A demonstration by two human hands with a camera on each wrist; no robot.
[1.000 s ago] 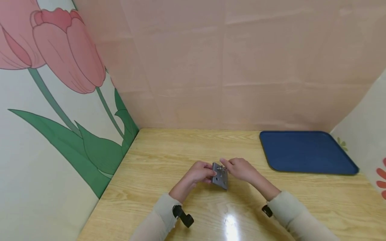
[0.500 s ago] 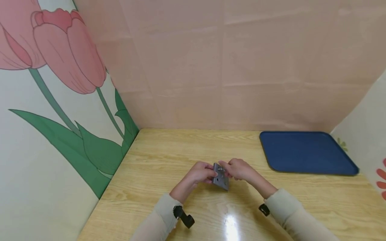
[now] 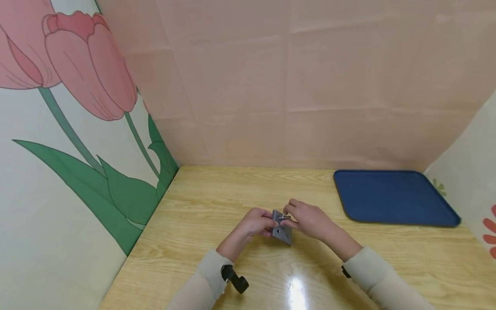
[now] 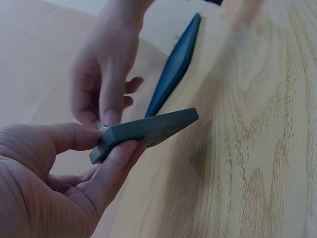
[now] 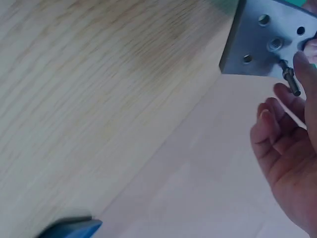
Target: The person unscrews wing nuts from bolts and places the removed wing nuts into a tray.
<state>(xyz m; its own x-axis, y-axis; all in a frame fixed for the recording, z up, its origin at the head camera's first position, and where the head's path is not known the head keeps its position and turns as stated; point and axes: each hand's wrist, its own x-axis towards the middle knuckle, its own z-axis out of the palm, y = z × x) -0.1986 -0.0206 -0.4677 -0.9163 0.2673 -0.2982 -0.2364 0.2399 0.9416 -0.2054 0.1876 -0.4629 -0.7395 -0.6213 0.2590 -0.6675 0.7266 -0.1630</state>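
in the lower middle of the head view, a grey metal plate [image 5: 253, 39] is held tilted over a wood-grain table [image 3: 217, 189]; whether its lowest corner touches the wood, i cannot tell. the left hand [image 3: 255, 222] pinches it by its edge, thumb on one face and fingers behind, as the left wrist view shows at lower left.

a slim bolt [image 5: 294, 87] sticks out from the plate's face near one edge, with a small collar or nut [image 5: 287, 73] partway along it. several round holes show in the plate at the upper right of the right wrist view.

the right hand [image 3: 313, 220] is at the bolt, its thumb tip at the collar and its other fingers bent, with the bolt's free end showing between thumb and fingers; whether they pinch it or only touch it, i cannot tell.

at the right of the head view a blue tray [image 3: 395, 196] lies on the table, well apart from the hands. both forearms enter from the bottom in pale sleeves [image 3: 209, 275], with a black band [image 3: 235, 279] at the left wrist. a pinkish sheet [image 3: 252, 86] hangs behind, and large pink tulips [image 3: 87, 69] fill the upper left.
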